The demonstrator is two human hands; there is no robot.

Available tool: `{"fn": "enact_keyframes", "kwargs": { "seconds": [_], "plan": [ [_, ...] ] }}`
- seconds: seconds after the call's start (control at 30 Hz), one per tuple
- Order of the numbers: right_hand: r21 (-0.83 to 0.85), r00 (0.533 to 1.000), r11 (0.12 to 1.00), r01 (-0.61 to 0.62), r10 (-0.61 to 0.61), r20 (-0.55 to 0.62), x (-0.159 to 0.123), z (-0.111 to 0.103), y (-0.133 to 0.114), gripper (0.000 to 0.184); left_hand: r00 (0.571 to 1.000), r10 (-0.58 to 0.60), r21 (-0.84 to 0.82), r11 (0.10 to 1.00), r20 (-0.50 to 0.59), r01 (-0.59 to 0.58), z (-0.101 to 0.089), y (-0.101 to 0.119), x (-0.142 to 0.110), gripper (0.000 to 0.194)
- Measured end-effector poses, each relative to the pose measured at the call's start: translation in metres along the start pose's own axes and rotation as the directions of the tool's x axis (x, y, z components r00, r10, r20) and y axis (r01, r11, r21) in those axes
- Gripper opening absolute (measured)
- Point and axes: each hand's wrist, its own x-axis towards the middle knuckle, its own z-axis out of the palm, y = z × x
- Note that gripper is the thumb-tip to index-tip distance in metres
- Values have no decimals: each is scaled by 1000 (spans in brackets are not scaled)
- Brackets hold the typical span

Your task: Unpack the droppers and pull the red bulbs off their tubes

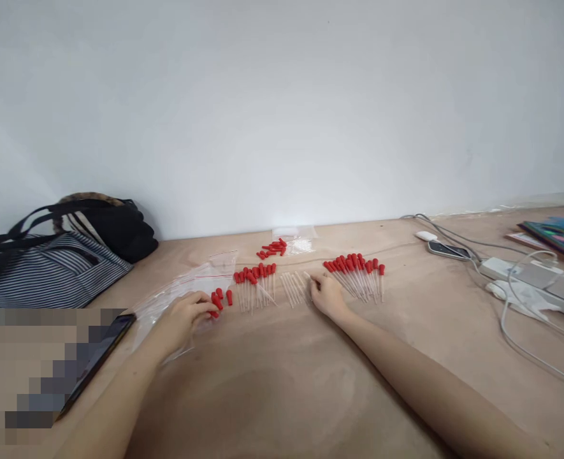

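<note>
My left hand (188, 317) reaches in among a few loose red rubber bulbs (229, 298), its fingertips closed around one of them. Beneath that hand lies a clear zip bag (181, 280). My right hand (327, 294) pinches the upper end of a thin glass dropper tube (306, 275) at the right end of a row of bare tubes (291, 290). Left of this row is a bunch of droppers (255, 287) with red bulbs fitted. Another fanned bunch of bulbed droppers (358, 274) lies just beyond my right hand.
At the back, slim red pieces (274, 247) lie beside a small clear bag (301, 242). A phone (100, 357) and a striped bag (57, 271) are at left. Toward the right are a power strip (563, 299), cables, a dark device (448, 250) and colourful flat items (559, 236).
</note>
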Motion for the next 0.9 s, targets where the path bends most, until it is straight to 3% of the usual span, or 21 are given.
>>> {"fn": "enact_keyframes", "kwargs": {
  "seconds": [0.1, 0.23, 0.33, 0.5, 0.67, 0.77, 0.9],
  "plan": [
    [-13, 999, 999, -38, 39, 21, 6, 9, -7, 26, 999, -7, -5, 1000, 40, 7, -3, 0, -2, 26],
    [2, 997, 999, -49, 49, 53, 7, 11, -8, 26, 995, -22, -41, 999, -98, 18, 3, 8, 7, 24],
    [40, 997, 998, -40, 37, 69, 7, 8, -6, 26, 983, 27, 61, 998, -183, -16, 12, 13, 25, 25],
    [143, 998, 989, -27, 18, 65, 1, 0, -1, 27, 984, 151, 325, 939, -96, -112, 25, 19, 64, 33],
    [236, 999, 972, -15, 6, 35, -10, -6, 3, 24, 970, 243, 424, 876, 27, -231, 33, 18, 86, 40],
    [277, 1000, 961, 3, -7, 14, -15, -8, 3, 23, 962, 272, 436, 864, 19, -253, 35, 15, 89, 31],
    [309, 999, 950, 54, -54, -8, -23, -14, 5, 21, 941, 331, 351, 891, -71, -287, 29, 22, 77, 28]
  ]
}}
